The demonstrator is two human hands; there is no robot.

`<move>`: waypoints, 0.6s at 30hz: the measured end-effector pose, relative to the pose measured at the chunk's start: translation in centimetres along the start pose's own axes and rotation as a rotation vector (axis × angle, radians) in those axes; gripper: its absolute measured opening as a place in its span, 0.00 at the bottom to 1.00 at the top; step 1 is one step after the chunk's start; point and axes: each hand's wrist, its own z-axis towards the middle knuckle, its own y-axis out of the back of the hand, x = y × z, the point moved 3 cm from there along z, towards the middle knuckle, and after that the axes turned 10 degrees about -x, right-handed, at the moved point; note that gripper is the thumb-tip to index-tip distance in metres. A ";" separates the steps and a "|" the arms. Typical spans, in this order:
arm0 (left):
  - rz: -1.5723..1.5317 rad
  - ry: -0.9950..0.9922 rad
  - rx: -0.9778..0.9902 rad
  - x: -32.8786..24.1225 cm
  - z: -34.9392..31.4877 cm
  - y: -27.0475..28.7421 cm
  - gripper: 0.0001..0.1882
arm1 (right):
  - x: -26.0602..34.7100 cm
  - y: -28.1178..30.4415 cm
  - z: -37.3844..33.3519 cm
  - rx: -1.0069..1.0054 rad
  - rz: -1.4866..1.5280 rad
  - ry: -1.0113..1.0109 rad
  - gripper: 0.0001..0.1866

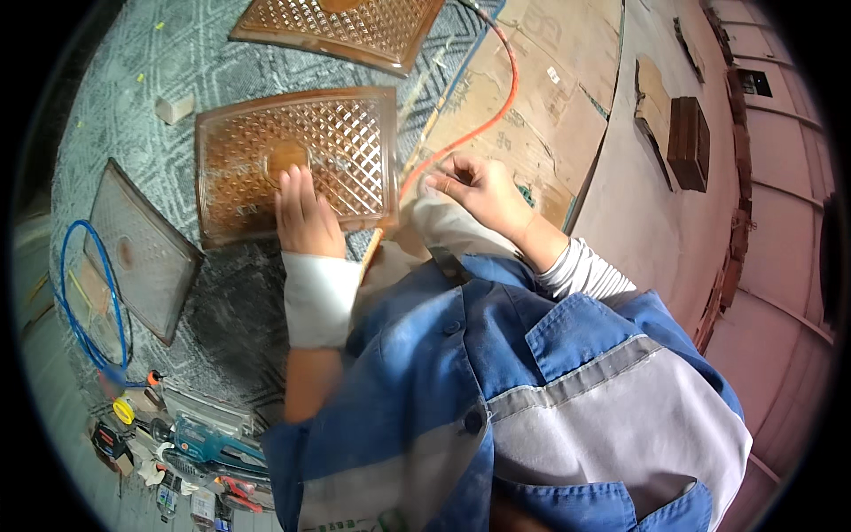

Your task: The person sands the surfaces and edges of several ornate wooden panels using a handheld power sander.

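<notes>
A brown carved wooden panel with a raised lattice pattern and a plain oval at its centre lies before me. My left hand rests on its near edge, fingers stretched out flat toward the oval. The wrist is wrapped in a white cuff. My right hand is to the right of the panel, above my light trouser leg, with thumb and forefinger drawn together. Whether anything small sits in that pinch is hidden. An orange hose curves past it.
Another lattice panel lies farther off. A greyish panel lies at left beside a blue looped hose. A pale block sits on the patterned carpet. Teal power tool and clutter lie lower left; cardboard spreads right.
</notes>
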 end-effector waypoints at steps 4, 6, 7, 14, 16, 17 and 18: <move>-0.126 0.060 -0.079 0.9 -3.6 3.5 0.16 | 2.3 -1.8 5.1 -0.003 -0.043 0.146 0.18; -0.045 0.090 -0.216 1.5 -4.7 5.2 0.16 | 4.0 -3.7 8.2 -0.062 -0.149 0.328 0.18; 0.017 0.284 -0.209 2.2 -5.1 5.5 0.20 | 5.0 -4.9 9.5 -0.096 -0.170 0.460 0.17; 0.249 0.633 -0.246 4.9 -1.0 2.9 0.41 | 6.8 -8.5 10.8 -0.131 -0.416 0.531 0.12; 0.269 0.601 -0.253 5.7 0.5 2.9 0.40 | 6.8 -8.4 10.7 0.018 -0.516 0.410 0.09; 0.254 0.605 -0.220 6.1 1.0 3.2 0.40 | 7.2 -8.3 11.0 0.065 -0.515 0.379 0.10; 0.251 0.591 -0.234 6.3 1.5 3.5 0.40 | 8.1 -8.5 12.0 0.073 -0.444 0.375 0.09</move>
